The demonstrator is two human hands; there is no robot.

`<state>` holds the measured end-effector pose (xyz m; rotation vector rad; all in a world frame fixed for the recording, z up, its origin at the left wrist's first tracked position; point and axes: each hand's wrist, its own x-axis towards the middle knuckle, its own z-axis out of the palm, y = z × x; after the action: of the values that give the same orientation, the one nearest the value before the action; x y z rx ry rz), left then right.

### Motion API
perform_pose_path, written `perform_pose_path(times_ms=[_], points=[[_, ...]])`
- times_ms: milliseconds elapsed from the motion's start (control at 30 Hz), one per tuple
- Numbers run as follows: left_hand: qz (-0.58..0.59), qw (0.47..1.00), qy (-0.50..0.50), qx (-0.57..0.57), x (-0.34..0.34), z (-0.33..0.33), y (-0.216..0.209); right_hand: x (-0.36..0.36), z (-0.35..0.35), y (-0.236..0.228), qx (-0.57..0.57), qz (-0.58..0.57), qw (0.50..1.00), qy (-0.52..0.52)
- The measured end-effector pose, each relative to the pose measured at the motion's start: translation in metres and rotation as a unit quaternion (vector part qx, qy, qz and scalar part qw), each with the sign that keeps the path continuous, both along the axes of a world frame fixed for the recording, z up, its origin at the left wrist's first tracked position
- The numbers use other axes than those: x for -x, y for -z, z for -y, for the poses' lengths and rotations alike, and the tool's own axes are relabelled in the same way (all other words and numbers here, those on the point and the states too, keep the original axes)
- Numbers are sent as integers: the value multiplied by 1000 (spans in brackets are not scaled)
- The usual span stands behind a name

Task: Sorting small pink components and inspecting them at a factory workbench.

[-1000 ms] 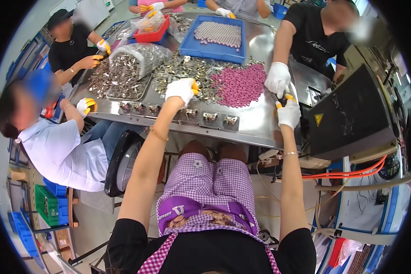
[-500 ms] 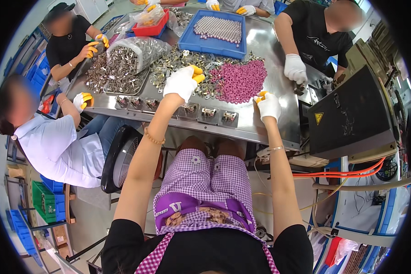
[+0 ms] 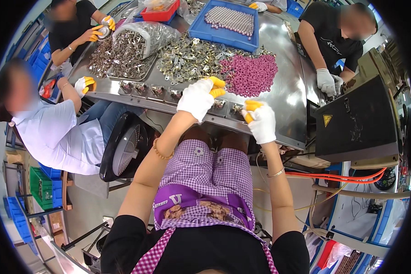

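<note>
My left hand (image 3: 200,99), in a white glove with yellow fingertips, hovers at the table's front edge with its fingers curled together. My right hand (image 3: 260,119), gloved alike, is closed with its thumb and fingers drawn together, beside the right end of a row of small dark-based metal assemblies (image 3: 157,91). Whatever either hand pinches is too small or hidden to make out. Beyond them lies a heap of pink rings (image 3: 250,75). Left of that spreads a pile of small metal parts (image 3: 187,59).
A blue tray (image 3: 223,44) of white-and-pink pieces stands behind the piles. A plastic bag (image 3: 157,39) and more metal parts (image 3: 130,57) lie left. A black machine box (image 3: 358,121) is at the right. Co-workers sit left and right; a black chair (image 3: 128,148) stands left.
My left hand has come right and nearer, away from the metal parts. My right hand has drawn back from the pink rings to the row's end. The view has shifted slightly.
</note>
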<state>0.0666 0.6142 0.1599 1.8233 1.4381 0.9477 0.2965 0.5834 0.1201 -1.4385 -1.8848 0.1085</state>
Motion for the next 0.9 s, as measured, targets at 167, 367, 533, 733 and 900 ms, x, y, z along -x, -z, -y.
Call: perform_pose_path(times_ms=[167, 367, 533, 733, 900], points=[[3, 1000, 10, 17, -12, 8, 7, -1, -4, 8, 57, -5, 993, -107], [-81, 993, -12, -81, -35, 14, 13, -14, -17, 13, 106, -19, 983, -149], [-260, 955, -8, -144, -56, 10, 34, 8, 0, 7, 192, -144, 968, -73], [-321, 934, 11, -156, -60, 0, 41, -4, -8, 16, 186, -78, 977, -65], [-333, 907, 9, -257, -54, 12, 25, -4, 1, 10, 40, -53, 990, -126]])
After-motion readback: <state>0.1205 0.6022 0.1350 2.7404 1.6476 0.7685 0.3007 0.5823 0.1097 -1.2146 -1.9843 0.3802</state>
